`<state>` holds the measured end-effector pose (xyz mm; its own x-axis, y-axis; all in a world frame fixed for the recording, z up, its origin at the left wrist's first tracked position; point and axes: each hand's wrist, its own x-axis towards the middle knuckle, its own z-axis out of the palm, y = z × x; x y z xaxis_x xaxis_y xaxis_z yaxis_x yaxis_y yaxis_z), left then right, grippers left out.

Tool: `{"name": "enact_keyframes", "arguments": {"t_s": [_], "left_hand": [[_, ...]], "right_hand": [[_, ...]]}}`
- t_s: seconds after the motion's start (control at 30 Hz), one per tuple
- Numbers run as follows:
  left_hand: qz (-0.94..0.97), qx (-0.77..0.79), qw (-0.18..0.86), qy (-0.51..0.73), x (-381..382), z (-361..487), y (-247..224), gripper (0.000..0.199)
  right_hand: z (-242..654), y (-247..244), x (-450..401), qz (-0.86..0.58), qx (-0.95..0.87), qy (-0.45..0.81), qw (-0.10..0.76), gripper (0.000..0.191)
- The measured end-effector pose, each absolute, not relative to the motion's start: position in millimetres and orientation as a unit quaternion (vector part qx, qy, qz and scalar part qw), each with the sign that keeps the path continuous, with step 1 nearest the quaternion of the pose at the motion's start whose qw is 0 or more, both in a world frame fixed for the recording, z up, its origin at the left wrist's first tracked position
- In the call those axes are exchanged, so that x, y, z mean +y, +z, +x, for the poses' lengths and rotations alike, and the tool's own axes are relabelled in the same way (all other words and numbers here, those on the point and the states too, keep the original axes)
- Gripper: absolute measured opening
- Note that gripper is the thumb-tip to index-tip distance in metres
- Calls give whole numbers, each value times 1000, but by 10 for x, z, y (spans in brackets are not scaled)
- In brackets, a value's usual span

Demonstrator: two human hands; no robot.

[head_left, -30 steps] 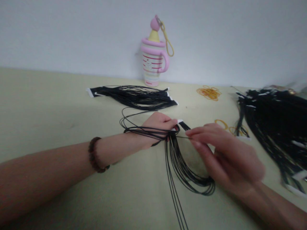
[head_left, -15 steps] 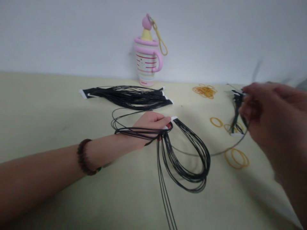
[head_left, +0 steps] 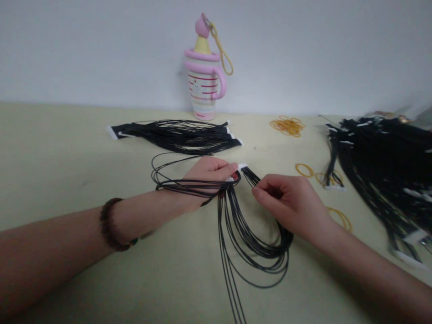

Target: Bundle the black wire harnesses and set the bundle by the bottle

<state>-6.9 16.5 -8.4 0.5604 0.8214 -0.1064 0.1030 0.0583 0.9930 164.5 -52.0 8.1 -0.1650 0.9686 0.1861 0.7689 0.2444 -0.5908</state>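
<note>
Right Hand Back Beside the Wire Loops

Half a second earlier the right hand (head_left: 290,200) had been out at the far right, in front of the large pile of black wires (head_left: 384,157), with one wire strung across from the left hand (head_left: 207,167). Now it had returned to the looped black wires (head_left: 281,247), just beside their upper part and partly hiding it. Its fingers were narrow, thumb and forefinger tips close together; whether they met, or had a wire between them, could not be told. The single strand across to the right had gone, and a wider, thinner loop now hung below the others. The large pile showed again, no longer covered by the hand.

The left hand had kept its grip: thumb and fingers pinched a white connector (head_left: 242,166) at the end of the looped wires. Several strands lay across the back of that hand and bowed out behind the wrist, while a few others ran straight down toward the near edge of the view. A dark beaded bracelet (head_left: 110,225) circled the left forearm.

Behind, a finished-looking bundle of black wires (head_left: 189,135) lay on the table (head_left: 67,157) as before, in front of the pink-and-white cup (head_left: 203,85). Yellow rubber bands (head_left: 287,126) sat heaped to its right, with looser ones nearer the right hand.
</note>
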Motion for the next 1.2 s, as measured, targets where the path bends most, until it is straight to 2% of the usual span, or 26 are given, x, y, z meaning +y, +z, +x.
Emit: {"name": "enact_keyframes", "arguments": {"t_s": [0.7,0.97,1.2], "left_hand": [[653,402,569,296,193,-49,-121,33],[682,400,544,281,199,-54,-104,34],[666,398,562,287,173,-45,-77,32]], "right_hand": [[1651,62,-506,-581,-749,195,253,18],[1635,56,-539,-556,-779,144,253,23],[1624,46,-527,-558,-785,97,253,22]]}}
